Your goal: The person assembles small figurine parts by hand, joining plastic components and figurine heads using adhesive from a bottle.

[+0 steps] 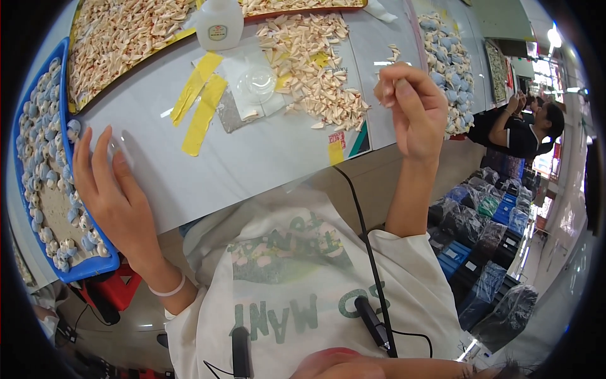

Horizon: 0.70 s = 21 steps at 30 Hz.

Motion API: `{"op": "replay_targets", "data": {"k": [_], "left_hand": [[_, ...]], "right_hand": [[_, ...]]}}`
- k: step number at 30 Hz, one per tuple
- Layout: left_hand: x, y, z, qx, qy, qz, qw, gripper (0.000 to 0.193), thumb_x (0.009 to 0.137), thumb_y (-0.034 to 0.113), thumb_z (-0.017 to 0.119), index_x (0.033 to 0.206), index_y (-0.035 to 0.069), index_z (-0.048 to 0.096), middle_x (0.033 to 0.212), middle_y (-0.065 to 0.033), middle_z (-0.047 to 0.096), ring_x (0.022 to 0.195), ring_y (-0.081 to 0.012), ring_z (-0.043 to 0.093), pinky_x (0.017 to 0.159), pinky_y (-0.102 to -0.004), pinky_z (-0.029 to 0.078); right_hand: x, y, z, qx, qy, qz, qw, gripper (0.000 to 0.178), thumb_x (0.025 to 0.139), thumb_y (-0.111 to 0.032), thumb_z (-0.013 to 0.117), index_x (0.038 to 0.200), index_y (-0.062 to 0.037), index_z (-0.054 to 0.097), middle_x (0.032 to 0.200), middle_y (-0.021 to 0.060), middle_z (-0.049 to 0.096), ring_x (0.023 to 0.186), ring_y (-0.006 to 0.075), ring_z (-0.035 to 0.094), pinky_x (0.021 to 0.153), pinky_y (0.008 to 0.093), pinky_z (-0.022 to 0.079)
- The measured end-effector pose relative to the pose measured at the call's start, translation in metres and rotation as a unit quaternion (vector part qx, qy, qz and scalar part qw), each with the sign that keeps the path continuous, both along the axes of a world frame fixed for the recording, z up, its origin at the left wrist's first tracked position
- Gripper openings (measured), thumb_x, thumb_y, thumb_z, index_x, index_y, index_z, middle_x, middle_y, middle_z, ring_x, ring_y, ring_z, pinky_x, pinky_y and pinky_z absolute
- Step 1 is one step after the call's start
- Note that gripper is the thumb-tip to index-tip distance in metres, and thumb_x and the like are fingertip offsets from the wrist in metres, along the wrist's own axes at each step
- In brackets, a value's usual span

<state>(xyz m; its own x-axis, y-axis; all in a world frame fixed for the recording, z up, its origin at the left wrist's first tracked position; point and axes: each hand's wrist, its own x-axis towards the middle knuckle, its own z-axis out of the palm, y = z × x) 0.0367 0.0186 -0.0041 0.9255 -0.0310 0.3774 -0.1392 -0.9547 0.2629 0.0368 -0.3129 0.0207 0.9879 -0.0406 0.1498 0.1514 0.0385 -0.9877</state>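
Observation:
My left hand is open, its fingers stretched out over the table edge beside a blue tray. Small rounded blue-and-white pieces lie in that tray, and one sits by my fingertips. Raised at the right, my right hand is closed in a pinch; anything between its fingertips is too small to make out. Left of it spreads a loose pile of small pointed cream pieces. A clear round dish stands beside the pile. Two yellow tape strips are stuck to the table.
A white plastic bottle stands at the back, by a yellow-edged tray of cream pieces. More blue-and-white pieces lie at the right. A black cable hangs before me. Plastic-covered crates and another person are farther right.

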Motion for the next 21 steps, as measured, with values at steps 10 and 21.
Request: {"op": "replay_targets", "data": {"k": [10, 21], "left_hand": [[0.006, -0.001, 0.002, 0.004, 0.003, 0.069, 0.998, 0.027, 0.091, 0.015, 0.041, 0.116, 0.008, 0.051, 0.124, -0.0124, 0.046, 0.115, -0.0293, 0.043, 0.091, -0.0358, 0.037], [0.001, 0.019, 0.003, 0.014, 0.008, 0.083, 0.996, 0.022, 0.089, 0.013, 0.045, 0.107, 0.010, 0.058, 0.106, -0.0064, 0.056, 0.094, -0.0200, 0.056, 0.075, -0.0308, 0.045]], "right_hand": [[-0.018, 0.007, -0.006, 0.305, 0.034, 0.155, 0.939, 0.010, 0.082, -0.010, 0.059, 0.082, -0.0043, 0.051, 0.081, 0.0127, 0.058, 0.070, 0.0185, 0.056, 0.061, 0.0240, 0.045], [-0.018, 0.025, -0.011, 0.365, 0.072, 0.216, 0.903, 0.012, 0.079, -0.016, 0.063, 0.077, -0.0151, 0.051, 0.074, -0.0019, 0.051, 0.063, 0.0103, 0.046, 0.059, 0.0234, 0.034]]}}
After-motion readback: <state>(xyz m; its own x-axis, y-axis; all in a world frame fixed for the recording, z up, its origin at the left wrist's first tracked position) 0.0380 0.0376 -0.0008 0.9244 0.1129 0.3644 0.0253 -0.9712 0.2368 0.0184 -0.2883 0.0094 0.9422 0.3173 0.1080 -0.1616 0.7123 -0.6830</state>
